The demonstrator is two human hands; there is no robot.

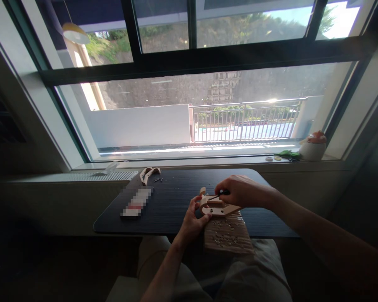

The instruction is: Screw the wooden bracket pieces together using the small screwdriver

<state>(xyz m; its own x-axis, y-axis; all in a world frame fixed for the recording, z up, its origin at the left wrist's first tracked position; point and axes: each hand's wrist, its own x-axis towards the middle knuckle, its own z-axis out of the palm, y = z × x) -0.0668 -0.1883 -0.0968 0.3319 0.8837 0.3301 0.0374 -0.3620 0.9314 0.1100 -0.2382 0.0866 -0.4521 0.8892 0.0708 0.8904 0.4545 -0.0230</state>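
My left hand (193, 220) is closed around the left end of a pale wooden assembly (216, 212), its thumb along the near edge. The assembly has angled parts and dark screw holes or screw heads in its near side. My right hand (243, 191) grips the dark handle of a screwdriver (214, 197), whose thin shaft points left across the top of the wood. Where the tip sits I cannot make out. Under the assembly, a brown wood-grained board (228, 243) carries many small scattered screws (224, 240) and juts over the table's front edge.
The dark table (173, 209) stands below a large window. At its back left lie other pale wooden pieces (146, 174) and several screws (158, 180). A blurred-out flat box (137, 203) lies at the left. On the sill is a white pot (313, 149).
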